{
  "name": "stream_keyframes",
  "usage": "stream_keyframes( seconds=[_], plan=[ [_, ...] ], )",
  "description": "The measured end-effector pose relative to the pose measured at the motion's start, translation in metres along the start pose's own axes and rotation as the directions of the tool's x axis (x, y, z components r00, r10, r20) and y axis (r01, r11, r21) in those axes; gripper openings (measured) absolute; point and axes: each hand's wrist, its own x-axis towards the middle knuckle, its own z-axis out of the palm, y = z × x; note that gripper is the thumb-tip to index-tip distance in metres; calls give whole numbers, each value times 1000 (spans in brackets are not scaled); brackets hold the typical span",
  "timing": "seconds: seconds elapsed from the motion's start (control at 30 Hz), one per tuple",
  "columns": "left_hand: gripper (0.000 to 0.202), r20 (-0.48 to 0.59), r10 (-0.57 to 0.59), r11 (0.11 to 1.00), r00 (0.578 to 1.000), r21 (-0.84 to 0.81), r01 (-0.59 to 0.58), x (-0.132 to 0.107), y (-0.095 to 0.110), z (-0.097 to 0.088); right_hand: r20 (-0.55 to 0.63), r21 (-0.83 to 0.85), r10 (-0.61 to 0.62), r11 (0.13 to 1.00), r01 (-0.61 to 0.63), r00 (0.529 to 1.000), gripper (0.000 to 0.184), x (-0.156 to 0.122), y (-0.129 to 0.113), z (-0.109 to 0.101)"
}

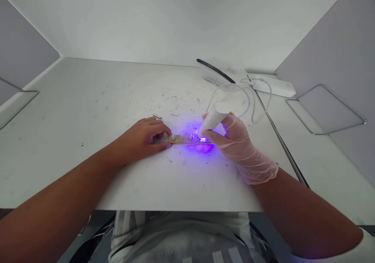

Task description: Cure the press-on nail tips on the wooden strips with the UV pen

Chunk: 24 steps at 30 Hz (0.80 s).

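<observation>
Gloved right hand (238, 138) grips a white corded UV pen lamp (212, 119) over a thin, probably light and brittle strip (187, 139) at table centre, left hand (146, 136) pinning its left end flat

The left hand (146, 136), bare, lies flat on the white tabletop (88, 110) with its fingertips pressing one end of a thin strip (187, 139) that carries small pieces. The right hand (234, 138), in a pale glove, grips a white pen-shaped lamp (213, 118) tilted down onto the strip's other end, casting violet light there. A white cord (252, 99) loops from the lamp toward a white box (274, 86) at the back. Dark specks litter the tabletop, and a small pin (157, 116) lies just beyond the left hand.
</observation>
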Motion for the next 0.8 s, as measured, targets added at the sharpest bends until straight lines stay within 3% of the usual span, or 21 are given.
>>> stream_keyframes(
  seconds=[0.8],
  plan=[
    [25, -1, -1, 1000, 1000, 0, 1, -1, 0, 0, 2, -19, 31, 999, -31, 1000, 16, 1, -3, -1]
  ],
)
